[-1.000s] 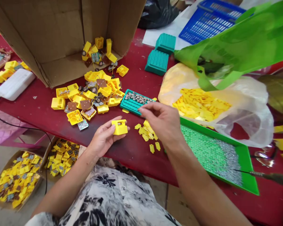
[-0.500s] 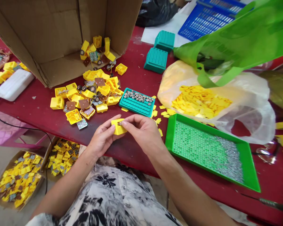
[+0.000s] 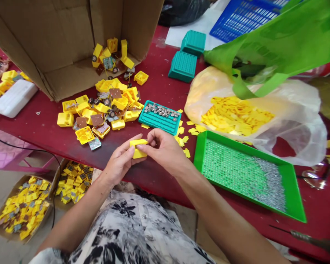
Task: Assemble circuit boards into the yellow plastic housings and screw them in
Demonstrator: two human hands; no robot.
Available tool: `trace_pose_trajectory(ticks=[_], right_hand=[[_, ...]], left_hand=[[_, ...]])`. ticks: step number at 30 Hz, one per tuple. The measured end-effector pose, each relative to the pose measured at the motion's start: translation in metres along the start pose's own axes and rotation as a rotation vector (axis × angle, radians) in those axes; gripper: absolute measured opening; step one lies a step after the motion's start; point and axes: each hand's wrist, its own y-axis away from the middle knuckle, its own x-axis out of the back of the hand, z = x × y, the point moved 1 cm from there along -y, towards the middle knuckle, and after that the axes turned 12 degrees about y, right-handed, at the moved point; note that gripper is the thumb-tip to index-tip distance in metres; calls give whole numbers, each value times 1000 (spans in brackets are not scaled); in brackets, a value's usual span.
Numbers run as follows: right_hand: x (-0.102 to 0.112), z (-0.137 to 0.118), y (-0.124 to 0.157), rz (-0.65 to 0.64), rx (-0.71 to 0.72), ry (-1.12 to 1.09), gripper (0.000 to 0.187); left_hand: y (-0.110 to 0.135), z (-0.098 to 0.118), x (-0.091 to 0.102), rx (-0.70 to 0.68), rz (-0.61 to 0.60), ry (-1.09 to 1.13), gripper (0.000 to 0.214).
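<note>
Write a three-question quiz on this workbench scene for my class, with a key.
1. True or false: the left hand and the right hand both touch the yellow plastic housing.
2. Fill in the blank: small silver pieces are heaped at the right end of the ____ tray.
3. What lies along the top of the teal tray? A) round silver discs B) yellow housings C) brown squares

Key: 1 true; 2 green; 3 A

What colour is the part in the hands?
Bright yellow plastic housing, shown in the head view.

Teal tray and yellow plastic scraps directly beyond the right hand
</note>
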Motion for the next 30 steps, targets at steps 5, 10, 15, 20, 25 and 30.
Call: trace_pose_trajectory(ticks=[5, 10, 15, 20, 25, 30], right_hand=[[11, 8, 7, 14, 50, -116, 36], [5, 15, 28, -32, -17, -147, 32], [-1, 19, 38, -57, 12, -318, 25], [5, 29, 43, -135, -6, -324, 23], [10, 36, 47, -107, 4, -345, 26], [16, 41, 45, -221, -71, -460, 35]], left_hand=[[0, 3, -5, -46, 110, -62, 41], [2, 9, -20, -110, 133, -48, 44], [3, 5, -27, -95, 95, -101, 54], [5, -2, -24, -63, 105, -239, 43], [6, -6, -28, -62, 112, -271, 44], [5, -9, -31, -56, 88, -337, 43]])
